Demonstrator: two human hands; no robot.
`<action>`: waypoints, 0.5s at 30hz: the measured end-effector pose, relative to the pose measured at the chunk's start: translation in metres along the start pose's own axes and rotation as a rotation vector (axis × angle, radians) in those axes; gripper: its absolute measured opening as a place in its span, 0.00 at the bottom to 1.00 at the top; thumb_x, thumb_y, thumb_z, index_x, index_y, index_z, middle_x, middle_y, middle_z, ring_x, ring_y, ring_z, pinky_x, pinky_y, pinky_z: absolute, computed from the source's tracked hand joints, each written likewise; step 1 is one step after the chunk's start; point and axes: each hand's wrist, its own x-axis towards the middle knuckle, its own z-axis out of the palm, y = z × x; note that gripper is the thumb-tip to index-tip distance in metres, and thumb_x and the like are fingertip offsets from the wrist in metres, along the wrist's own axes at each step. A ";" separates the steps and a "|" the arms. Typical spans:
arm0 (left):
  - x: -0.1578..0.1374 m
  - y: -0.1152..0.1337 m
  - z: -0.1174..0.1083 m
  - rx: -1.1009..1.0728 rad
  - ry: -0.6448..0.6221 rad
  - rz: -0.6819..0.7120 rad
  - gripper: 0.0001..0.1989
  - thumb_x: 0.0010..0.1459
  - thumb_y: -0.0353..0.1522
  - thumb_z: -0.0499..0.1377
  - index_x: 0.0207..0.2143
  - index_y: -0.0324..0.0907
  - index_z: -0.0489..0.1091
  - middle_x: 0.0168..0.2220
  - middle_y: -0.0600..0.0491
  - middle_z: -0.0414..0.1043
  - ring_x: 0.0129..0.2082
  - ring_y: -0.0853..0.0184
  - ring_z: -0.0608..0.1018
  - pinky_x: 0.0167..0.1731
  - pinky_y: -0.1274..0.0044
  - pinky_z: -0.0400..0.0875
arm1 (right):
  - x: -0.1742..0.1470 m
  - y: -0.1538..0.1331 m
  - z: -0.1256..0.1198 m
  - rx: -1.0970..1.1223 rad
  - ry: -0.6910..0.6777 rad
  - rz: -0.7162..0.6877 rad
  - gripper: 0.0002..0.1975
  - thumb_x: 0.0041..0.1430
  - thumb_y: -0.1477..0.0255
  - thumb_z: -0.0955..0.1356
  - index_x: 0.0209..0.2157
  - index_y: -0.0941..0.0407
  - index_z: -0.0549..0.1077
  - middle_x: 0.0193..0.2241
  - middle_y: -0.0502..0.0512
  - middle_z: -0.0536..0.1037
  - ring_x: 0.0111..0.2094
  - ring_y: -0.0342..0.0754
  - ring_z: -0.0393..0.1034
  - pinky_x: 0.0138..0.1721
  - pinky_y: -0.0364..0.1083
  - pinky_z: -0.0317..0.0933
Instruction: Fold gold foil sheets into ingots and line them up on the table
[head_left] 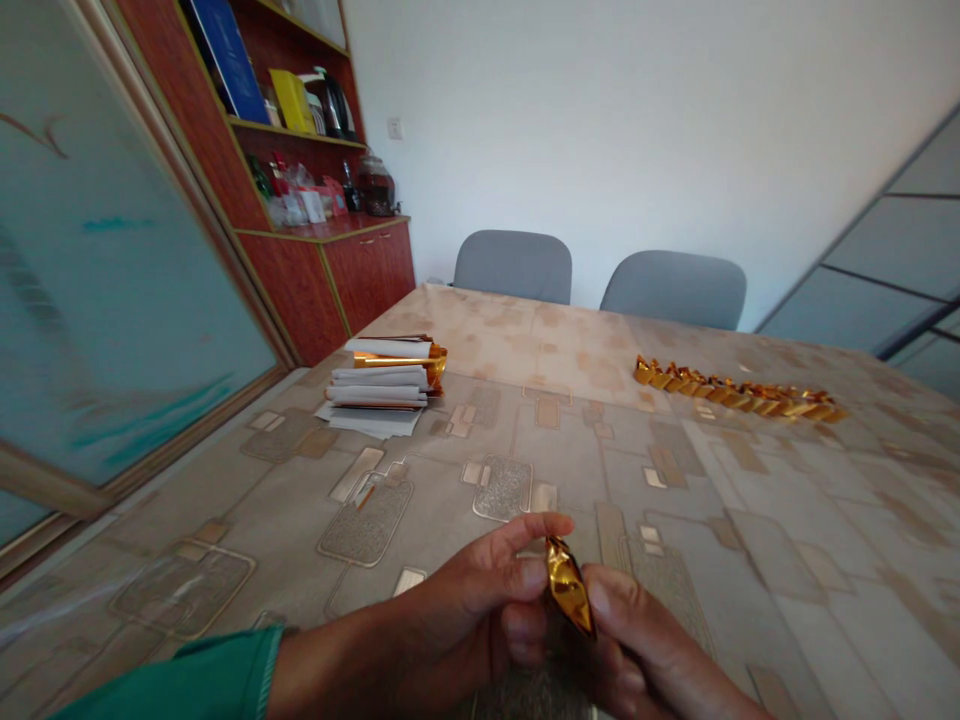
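Note:
Between my two hands, low in the head view, is a small folded gold foil paper piece, shiny and pointed at its ends. My left hand pinches its left side with thumb and fingers, the index finger stretched along the top. On the other side, my right hand grips it with the thumb pressed to the edge and the fingers curled beneath, partly hidden. A row of similar folded gold pieces lies at the right of the table. To the left sits a stack of folded paper sheets, white outside with gold showing.
The table has a beige patterned cover. Two grey chairs stand along its far side by the white wall. At the left are a red-brown cabinet with shelves and a frosted glass door.

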 end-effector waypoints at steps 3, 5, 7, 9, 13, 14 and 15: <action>0.000 -0.006 -0.002 -0.067 0.050 0.032 0.21 0.55 0.31 0.70 0.50 0.44 0.70 0.31 0.57 0.68 0.24 0.79 0.69 0.26 0.87 0.59 | 0.004 -0.002 0.003 0.026 0.033 -0.017 0.21 0.56 0.57 0.74 0.22 0.57 0.69 0.18 0.44 0.61 0.21 0.39 0.50 0.25 0.39 0.48; 0.000 -0.009 -0.003 -0.089 0.066 0.034 0.21 0.55 0.30 0.70 0.50 0.44 0.71 0.34 0.54 0.71 0.25 0.79 0.70 0.28 0.86 0.62 | 0.005 -0.004 0.006 0.042 0.067 -0.016 0.20 0.50 0.58 0.78 0.23 0.57 0.71 0.18 0.43 0.62 0.21 0.38 0.50 0.26 0.39 0.50; -0.001 -0.009 -0.003 -0.095 0.054 0.018 0.21 0.55 0.30 0.70 0.50 0.43 0.72 0.36 0.53 0.72 0.26 0.79 0.71 0.28 0.86 0.63 | 0.006 -0.006 0.009 0.055 0.065 0.002 0.19 0.48 0.58 0.79 0.26 0.58 0.74 0.19 0.44 0.64 0.22 0.38 0.53 0.27 0.39 0.53; -0.002 -0.006 -0.001 -0.113 0.030 -0.008 0.17 0.56 0.28 0.69 0.48 0.42 0.73 0.34 0.54 0.71 0.26 0.78 0.72 0.28 0.87 0.63 | 0.006 -0.008 0.011 0.086 0.008 0.013 0.18 0.55 0.57 0.76 0.26 0.58 0.74 0.18 0.44 0.64 0.20 0.38 0.54 0.25 0.39 0.52; -0.003 0.002 0.002 -0.140 -0.005 -0.102 0.14 0.59 0.26 0.66 0.48 0.43 0.73 0.33 0.55 0.70 0.25 0.79 0.71 0.25 0.88 0.60 | 0.006 -0.009 0.011 0.190 -0.176 -0.026 0.29 0.68 0.58 0.66 0.15 0.57 0.64 0.10 0.41 0.55 0.13 0.35 0.46 0.16 0.37 0.43; -0.003 0.003 0.002 -0.136 -0.007 -0.121 0.15 0.59 0.26 0.66 0.49 0.43 0.73 0.34 0.55 0.70 0.25 0.80 0.71 0.25 0.88 0.60 | 0.005 -0.009 0.010 0.206 -0.206 -0.028 0.30 0.69 0.58 0.65 0.14 0.56 0.63 0.09 0.40 0.53 0.12 0.35 0.45 0.15 0.36 0.42; -0.003 0.003 0.001 -0.132 -0.009 -0.131 0.15 0.60 0.26 0.65 0.49 0.43 0.72 0.35 0.55 0.70 0.24 0.80 0.71 0.25 0.88 0.60 | 0.004 -0.008 0.008 0.208 -0.215 -0.020 0.30 0.69 0.59 0.64 0.15 0.56 0.63 0.09 0.40 0.52 0.11 0.35 0.44 0.14 0.36 0.42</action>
